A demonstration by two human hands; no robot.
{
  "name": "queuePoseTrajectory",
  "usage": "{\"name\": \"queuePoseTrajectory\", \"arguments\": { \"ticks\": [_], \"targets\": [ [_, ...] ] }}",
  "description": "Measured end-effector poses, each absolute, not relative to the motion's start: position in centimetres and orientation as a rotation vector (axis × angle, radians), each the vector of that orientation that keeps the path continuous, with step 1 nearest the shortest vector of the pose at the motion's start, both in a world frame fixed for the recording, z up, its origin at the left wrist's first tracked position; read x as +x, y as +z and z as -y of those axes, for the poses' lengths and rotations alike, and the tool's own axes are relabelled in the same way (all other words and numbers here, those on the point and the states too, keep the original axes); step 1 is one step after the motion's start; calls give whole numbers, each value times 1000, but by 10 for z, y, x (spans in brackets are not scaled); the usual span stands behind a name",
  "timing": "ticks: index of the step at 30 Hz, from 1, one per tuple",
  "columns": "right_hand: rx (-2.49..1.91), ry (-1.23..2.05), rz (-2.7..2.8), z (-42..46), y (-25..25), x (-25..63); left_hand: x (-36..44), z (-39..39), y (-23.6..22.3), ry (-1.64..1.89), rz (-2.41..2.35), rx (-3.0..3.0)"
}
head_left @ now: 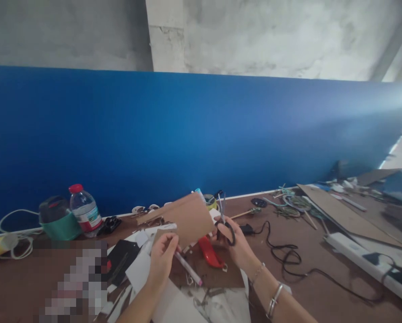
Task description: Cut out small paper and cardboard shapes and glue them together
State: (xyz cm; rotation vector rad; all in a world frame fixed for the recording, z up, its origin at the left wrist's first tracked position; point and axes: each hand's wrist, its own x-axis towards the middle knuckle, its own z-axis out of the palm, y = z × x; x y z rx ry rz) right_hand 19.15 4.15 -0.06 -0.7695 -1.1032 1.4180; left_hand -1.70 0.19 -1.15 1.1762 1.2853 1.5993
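My left hand pinches the lower left edge of a brown cardboard sheet, which tilts up above the table. Black-handled scissors are in my right hand, fingers around the handles and blades pointing upward. The blades stand just right of the cardboard; whether they touch it I cannot tell. Below the sheet lie a red tool-like object and a white marker with a pink end. White paper and scraps spread under both hands.
At the left stand a red-capped water bottle and a teal-and-dark container. A black cable winds across the right side toward a white power strip. Cardboard strips lie behind it. A blue partition closes off the back.
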Motion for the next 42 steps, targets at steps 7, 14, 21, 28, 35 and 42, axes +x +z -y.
{"name": "queuePoseTrajectory", "arguments": {
  "ticks": [7, 14, 21, 28, 35, 42],
  "targets": [
    [-885, 1368, 1477, -36, 4, 188, -23, -7, -19, 1781, -1338, 1132],
    [-886, 1222, 1633, -40, -6, 186, -24, -9, -21, 1752, -1300, 1172],
    [-898, 1287, 1570, -39, -2, 186, -26, -9, -21, 1771, -1308, 1177],
    [-878, 1235, 1596, -38, 2, 184, -22, -7, -19, 1771, -1219, 1107],
    [-857, 1218, 1610, -36, 3, 182, -20, -5, -15, 1691, -1204, 1073],
    [-846, 1180, 1671, -33, 7, 181, -22, -5, -17, 1680, -1236, 1073]
  ]
}}
